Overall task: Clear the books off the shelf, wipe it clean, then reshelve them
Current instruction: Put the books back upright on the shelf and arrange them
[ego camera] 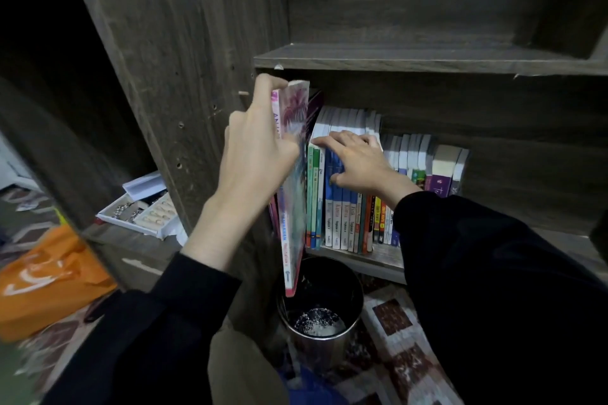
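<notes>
Dark wood-grain panels of a bookcase point(184, 43) fill the frame. At lower left an orange plastic bag point(49, 276) lies on the floor, with an open white box point(144, 210) of small trinkets just above it. At centre the left hand point(253, 154) grips a tall pink-covered book point(294, 207) by its spine side. The book is tilted, with its top near the upper board point(394, 57) and its lower corner hanging over a metal bin point(324, 339). Just to the right, the right hand point(355, 158) lies with fingers spread over the tops of the blue-spined books, thumb on their spines. The row of books point(342, 217) stands packed on the shelf board point(385, 256), so either clearing has barely begun or reshelving is nearly finished; I cannot tell which. There is open room at the far right of the shelf, while the gap on the left beside the side panel is tight. A patterned rug point(394, 316) covers the lower right.
</notes>
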